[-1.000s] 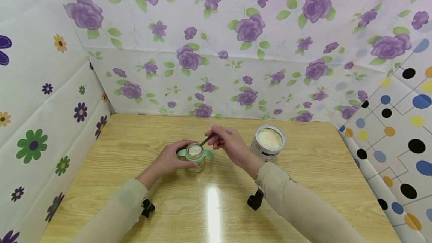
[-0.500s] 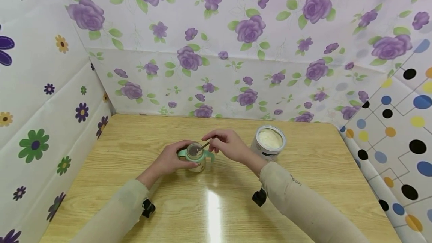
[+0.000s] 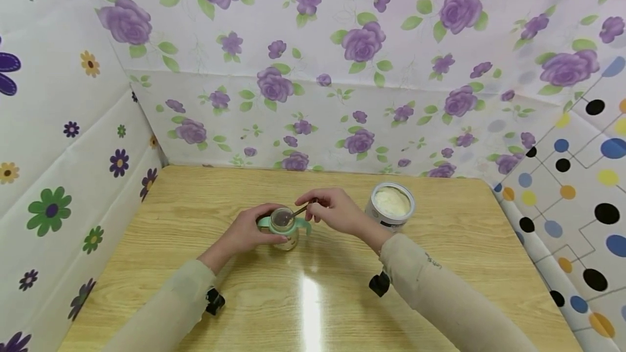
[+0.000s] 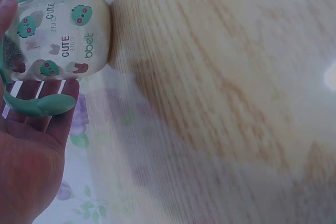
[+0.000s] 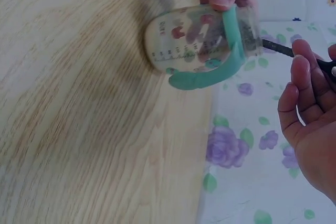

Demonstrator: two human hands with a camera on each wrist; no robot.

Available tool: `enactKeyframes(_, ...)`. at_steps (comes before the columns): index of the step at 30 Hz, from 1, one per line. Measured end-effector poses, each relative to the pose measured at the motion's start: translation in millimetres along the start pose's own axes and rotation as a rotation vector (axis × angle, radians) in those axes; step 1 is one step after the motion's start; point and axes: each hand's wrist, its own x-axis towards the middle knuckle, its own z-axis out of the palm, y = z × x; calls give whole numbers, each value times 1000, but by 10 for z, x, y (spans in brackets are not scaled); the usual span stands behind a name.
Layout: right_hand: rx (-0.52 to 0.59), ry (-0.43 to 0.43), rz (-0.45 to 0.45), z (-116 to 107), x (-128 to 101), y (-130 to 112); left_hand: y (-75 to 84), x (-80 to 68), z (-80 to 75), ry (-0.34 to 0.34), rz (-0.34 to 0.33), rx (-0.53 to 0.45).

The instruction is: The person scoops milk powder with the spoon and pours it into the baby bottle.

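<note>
A small clear baby bottle with mint-green handles stands open on the wooden table. My left hand grips its side; the left wrist view shows the printed bottle against my fingers. My right hand pinches a dark spoon whose bowl dips into the bottle's mouth. In the right wrist view the bottle has the spoon handle sticking out toward my fingers. An open tin of white powder stands just right of my right hand.
Flowered sheets wall the table at the back and left, a dotted sheet at the right. Bare wood lies in front of my arms, with a bright light reflection near the front.
The spoon, heaped with powder above the bottle a second ago, has tipped and now sits in the bottle's mouth. My right hand moved slightly down and right. The left hand stayed.
</note>
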Motion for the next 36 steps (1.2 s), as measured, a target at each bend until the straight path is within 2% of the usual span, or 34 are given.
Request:
enactKeyframes(7, 21, -24, -15, -6, -11, -1, -7, 0, -1, 4, -1, 4)
enactKeyframes(18, -4, -30, -8, -11, 2, -1, -24, 9, 1, -3, 5, -3)
enactKeyframes(24, 77, -26, -11, 1, 10, 21, -4, 12, -1, -1, 4, 0)
enactKeyframes(28, 163, 25, 16, 23, 48, 23, 3, 13, -5, 2, 8, 2)
enactKeyframes(36, 361, 206, 94, 56, 172, 67, -3, 0, -4, 9, 1, 0)
